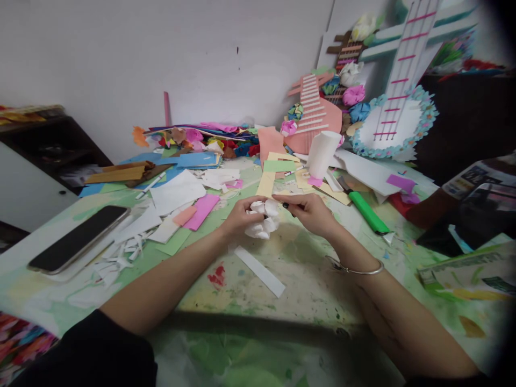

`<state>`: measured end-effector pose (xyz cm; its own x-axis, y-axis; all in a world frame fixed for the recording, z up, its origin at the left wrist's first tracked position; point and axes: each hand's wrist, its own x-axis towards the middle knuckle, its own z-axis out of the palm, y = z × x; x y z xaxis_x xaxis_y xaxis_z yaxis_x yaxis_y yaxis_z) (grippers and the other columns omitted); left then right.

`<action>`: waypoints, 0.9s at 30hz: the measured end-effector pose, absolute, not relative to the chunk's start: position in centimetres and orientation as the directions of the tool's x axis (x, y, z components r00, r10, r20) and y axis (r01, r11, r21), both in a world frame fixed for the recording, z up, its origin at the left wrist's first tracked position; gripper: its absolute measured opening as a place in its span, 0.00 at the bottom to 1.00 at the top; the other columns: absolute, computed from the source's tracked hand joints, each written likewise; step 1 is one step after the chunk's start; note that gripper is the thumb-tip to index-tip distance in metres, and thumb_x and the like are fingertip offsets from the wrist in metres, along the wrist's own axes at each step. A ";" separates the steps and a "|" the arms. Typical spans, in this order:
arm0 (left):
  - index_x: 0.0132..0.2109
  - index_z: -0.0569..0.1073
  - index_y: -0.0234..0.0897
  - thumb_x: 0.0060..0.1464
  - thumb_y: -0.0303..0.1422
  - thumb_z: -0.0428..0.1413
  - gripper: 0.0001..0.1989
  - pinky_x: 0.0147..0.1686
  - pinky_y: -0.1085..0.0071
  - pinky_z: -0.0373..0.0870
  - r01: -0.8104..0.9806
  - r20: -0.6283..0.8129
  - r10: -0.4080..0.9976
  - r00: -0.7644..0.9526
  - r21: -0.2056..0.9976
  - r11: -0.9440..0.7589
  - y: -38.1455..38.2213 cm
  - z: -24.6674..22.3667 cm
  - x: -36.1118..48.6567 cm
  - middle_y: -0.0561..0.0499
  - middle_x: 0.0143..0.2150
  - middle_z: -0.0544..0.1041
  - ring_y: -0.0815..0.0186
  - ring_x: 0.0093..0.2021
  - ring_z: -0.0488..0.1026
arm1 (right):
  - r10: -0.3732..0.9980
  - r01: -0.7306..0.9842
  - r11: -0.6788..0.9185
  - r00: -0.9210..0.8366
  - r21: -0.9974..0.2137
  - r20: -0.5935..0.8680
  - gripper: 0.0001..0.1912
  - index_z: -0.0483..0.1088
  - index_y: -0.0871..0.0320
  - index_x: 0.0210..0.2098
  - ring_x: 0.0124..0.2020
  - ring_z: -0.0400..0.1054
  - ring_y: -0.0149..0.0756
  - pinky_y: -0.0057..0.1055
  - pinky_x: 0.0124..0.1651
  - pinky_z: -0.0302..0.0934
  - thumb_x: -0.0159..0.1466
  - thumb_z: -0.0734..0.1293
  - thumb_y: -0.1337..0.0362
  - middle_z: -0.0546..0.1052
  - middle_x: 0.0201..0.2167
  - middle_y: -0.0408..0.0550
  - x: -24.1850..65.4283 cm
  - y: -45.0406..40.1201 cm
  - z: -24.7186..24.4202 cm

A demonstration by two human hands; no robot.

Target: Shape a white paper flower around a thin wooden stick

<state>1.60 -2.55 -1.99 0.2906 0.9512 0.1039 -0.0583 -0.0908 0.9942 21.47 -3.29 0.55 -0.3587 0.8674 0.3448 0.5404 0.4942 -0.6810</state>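
Note:
A white paper flower [262,228] with curled petals is held in my left hand [239,215], its fingers closed around the near side. My right hand [310,212] is just to the right of the flower, thumb and fingers pinched together close to its upper edge. A small dark spot shows at those fingertips; whatever they grip is too small to make out. Below the flower, a white paper strip [260,271] lies slanted on the paint-stained table [322,290].
A black phone [80,236] lies at the left beside paper scraps [129,250]. To the right are a green cutter knife [367,212], a paper roll [323,153] and a dark bottle [451,199]. Paper instruments [314,115] with flowers stand against the wall.

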 end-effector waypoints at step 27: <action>0.34 0.78 0.29 0.42 0.37 0.63 0.14 0.29 0.74 0.64 -0.243 0.032 0.941 0.337 0.969 0.054 -2.3 -1.7 1.4 0.46 0.31 0.78 0.67 0.29 0.72 | 0.828 0.680 0.554 -0.387 -0.480 0.407 0.21 0.71 0.44 0.50 0.27 0.62 0.28 0.25 0.30 0.51 0.61 0.59 0.71 0.73 0.27 0.44 20.4 -3.9 0.2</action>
<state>1.42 -2.25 -1.67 0.3372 0.9409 0.0321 -0.2429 0.0541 0.9685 20.42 -3.92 0.24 -0.3868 0.8275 0.4069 0.6800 0.5540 -0.4803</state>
